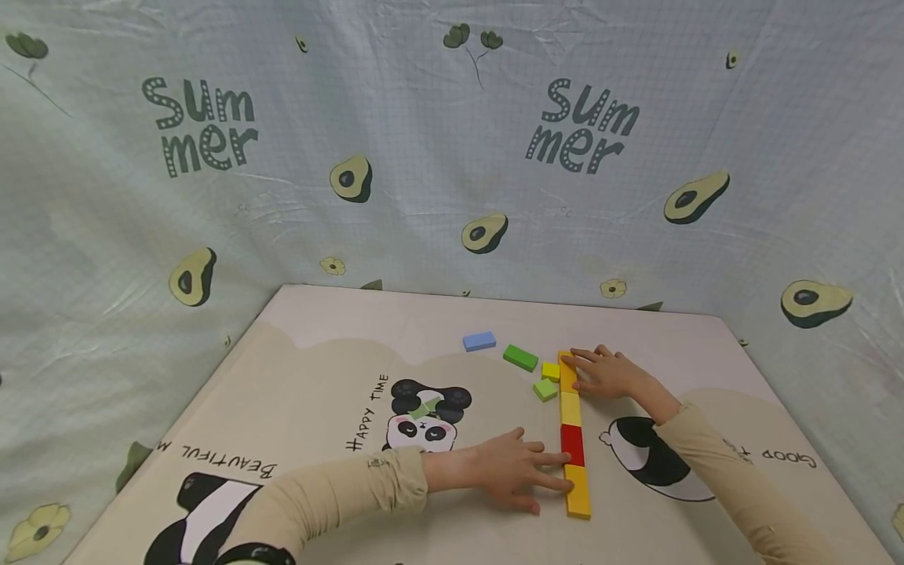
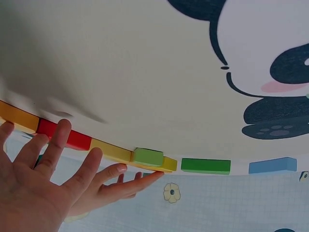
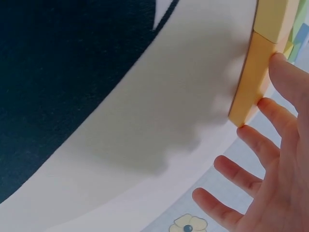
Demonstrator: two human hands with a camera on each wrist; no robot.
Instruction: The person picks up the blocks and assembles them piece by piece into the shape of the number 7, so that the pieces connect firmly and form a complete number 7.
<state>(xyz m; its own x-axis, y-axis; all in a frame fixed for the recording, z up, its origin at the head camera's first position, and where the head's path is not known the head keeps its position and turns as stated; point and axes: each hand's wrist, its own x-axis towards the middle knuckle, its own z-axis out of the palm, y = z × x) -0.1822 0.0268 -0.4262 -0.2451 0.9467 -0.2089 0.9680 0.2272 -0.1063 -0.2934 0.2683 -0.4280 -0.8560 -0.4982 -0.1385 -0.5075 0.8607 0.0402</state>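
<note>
A beige sleeve (image 1: 346, 490) of soft, creased cloth runs in from the near left to the person's left hand (image 1: 512, 471). That hand's grip is loose: its fingers are spread and clasp nothing, with fingertips at the left edges of an orange block (image 1: 579, 504) and a red block (image 1: 574, 446).

These two smooth, straight-edged bars form the near half of a row, set end to end. A pale yellow block (image 1: 570, 409) follows, then a second orange block (image 1: 567, 380) closes the far end. All four lie flat on the tabletop (image 1: 304, 392), whose beige and pinkish covering bears printed pandas and lettering.

The right hand (image 1: 610, 373) comes from the right, in a matching beige sleeve (image 1: 741, 479). Its grip is slack too, the fingers fanned out, with a few fingertips against the far orange block.

Just left of that block sit a squat light green block (image 1: 545, 390), turned askew, and a small yellow block (image 1: 550, 372). Farther left and farther off lie a longer green block (image 1: 520, 358) and a blue block (image 1: 479, 341), both oblong and apart.

Behind hangs a wrinkled pale sheet (image 1: 417, 118) printed with avocados.
</note>
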